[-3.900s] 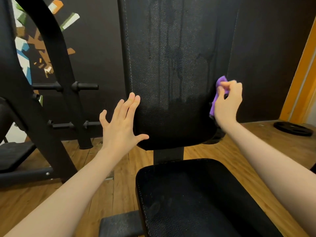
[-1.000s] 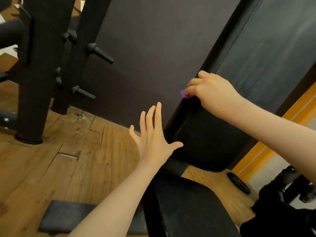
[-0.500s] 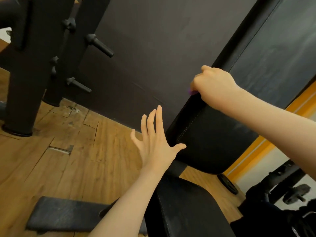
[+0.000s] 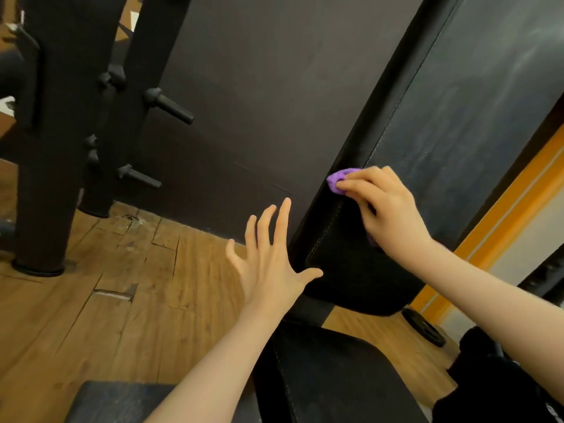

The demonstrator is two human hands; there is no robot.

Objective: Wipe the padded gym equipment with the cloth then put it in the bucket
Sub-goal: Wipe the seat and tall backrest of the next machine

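**Cloth bunched small on the pad's edge: coverage is the risk**

We judge the main danger to be a patchy wipe; the purple cloth [image 4: 341, 178] is wadded so tightly that only a small part of it seems to meet the back pad [image 4: 351, 257], so strips of the side seam could be missed; a firmer push might also let the wad slip out from under the fingertips and drop to the wooden floor [image 4: 122, 300]. No bucket shows in this view, so we cannot tell where the cloth must go later.

Our right hand [image 4: 387, 209] reaches in from 3 o'clock, fingers curled over the cloth, pinching it against the pad's left edge; the wrist sits lower than the knuckles. Our left hand [image 4: 271, 264] rises from 6 o'clock, holding nothing, fingers spread wide and straight; its thumb lies at the pad's lower edge at 3 o'clock of the palm, though whether it touches we cannot tell. The seat pad [image 4: 335, 377] lies below at 6 o'clock.
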